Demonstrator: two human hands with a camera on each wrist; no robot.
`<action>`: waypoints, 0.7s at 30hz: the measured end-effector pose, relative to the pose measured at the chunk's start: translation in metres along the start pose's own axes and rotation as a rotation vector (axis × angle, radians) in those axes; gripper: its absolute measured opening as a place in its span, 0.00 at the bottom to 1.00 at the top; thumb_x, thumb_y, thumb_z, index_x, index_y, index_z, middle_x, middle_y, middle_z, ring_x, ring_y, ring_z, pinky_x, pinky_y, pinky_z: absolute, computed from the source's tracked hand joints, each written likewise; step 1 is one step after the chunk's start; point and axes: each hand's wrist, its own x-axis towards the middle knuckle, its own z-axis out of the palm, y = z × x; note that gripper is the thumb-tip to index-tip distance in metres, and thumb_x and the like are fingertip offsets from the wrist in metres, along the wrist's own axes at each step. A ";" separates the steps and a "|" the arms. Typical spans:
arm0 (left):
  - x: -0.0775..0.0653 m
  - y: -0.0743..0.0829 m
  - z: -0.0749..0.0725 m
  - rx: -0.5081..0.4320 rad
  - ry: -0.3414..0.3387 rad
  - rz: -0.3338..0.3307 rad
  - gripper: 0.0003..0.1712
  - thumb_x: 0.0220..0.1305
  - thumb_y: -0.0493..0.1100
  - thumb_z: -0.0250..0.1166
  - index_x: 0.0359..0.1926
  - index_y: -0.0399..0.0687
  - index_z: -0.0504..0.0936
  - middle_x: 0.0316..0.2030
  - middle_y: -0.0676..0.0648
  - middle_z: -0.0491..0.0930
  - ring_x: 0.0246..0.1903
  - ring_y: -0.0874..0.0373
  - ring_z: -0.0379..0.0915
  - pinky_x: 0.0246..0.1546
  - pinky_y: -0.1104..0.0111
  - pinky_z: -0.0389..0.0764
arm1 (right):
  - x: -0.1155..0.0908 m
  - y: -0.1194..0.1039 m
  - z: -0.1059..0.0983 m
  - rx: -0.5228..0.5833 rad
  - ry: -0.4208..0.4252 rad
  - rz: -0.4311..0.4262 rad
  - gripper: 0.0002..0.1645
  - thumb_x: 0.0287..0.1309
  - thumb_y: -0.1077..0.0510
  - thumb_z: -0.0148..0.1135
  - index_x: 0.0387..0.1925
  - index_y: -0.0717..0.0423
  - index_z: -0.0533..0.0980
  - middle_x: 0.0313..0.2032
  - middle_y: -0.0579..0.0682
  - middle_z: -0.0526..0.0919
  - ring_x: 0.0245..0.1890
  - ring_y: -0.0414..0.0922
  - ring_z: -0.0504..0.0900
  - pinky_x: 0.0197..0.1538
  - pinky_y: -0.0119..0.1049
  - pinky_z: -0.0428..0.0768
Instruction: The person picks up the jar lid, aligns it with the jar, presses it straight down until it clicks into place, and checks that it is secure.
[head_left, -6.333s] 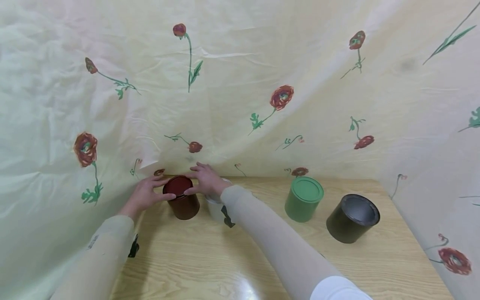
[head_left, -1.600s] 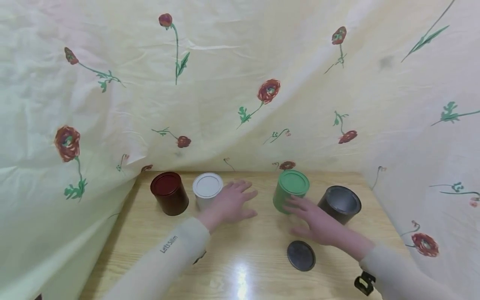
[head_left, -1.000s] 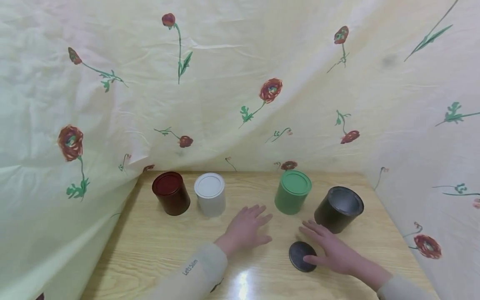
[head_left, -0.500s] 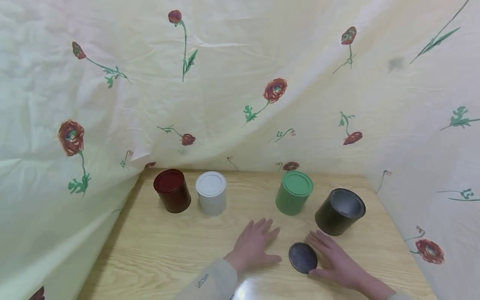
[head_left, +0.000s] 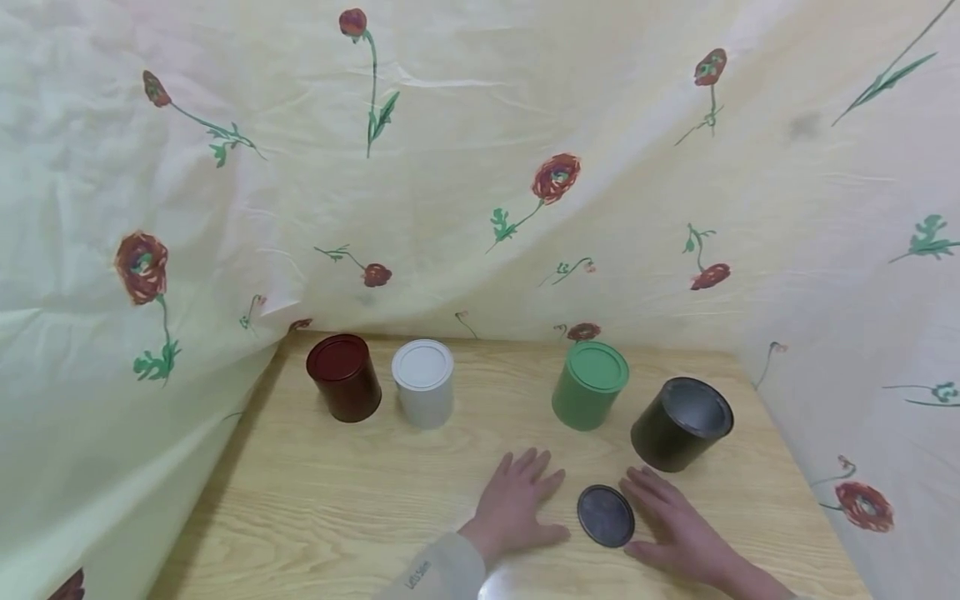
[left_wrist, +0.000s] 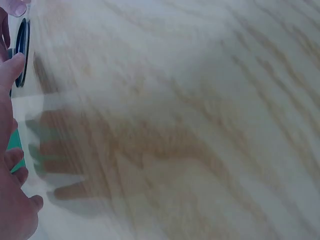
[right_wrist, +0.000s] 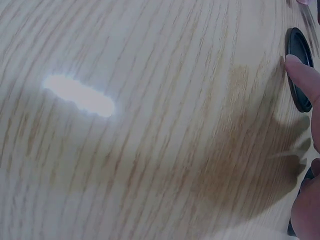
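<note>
A round black lid [head_left: 606, 517] lies flat on the wooden table, between my two hands. My left hand [head_left: 517, 504] is to its left with fingers spread, holding nothing. On the lid's right side is my right hand [head_left: 678, 533], its fingers extended and the fingertips close to the rim. In the right wrist view my thumb [right_wrist: 304, 80] overlaps the lid [right_wrist: 301, 70]. Behind the right hand stands the black can [head_left: 678, 425], its top open and its dark inside showing. The left wrist view catches only an edge of the lid [left_wrist: 22, 52] past my left thumb.
A green can [head_left: 588, 387] with a lid on stands left of the black one. Farther left are a white can [head_left: 425, 383] and a dark red can [head_left: 345, 379], both lidded. A flowered cloth [head_left: 450, 208] hangs behind and along both sides of the wooden table [head_left: 322, 508].
My hands left the red can at the far left, moved right and came down toward me on either side of the black lid. Lately they shifted only slightly; the lid stays put.
</note>
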 end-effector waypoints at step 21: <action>0.004 0.019 0.015 0.099 0.054 -0.013 0.49 0.62 0.83 0.60 0.78 0.69 0.72 0.81 0.53 0.63 0.82 0.51 0.54 0.80 0.48 0.60 | -0.002 -0.004 0.005 0.005 -0.008 0.120 0.45 0.45 0.45 0.87 0.66 0.53 0.82 0.70 0.65 0.75 0.80 0.41 0.58 0.70 0.10 0.41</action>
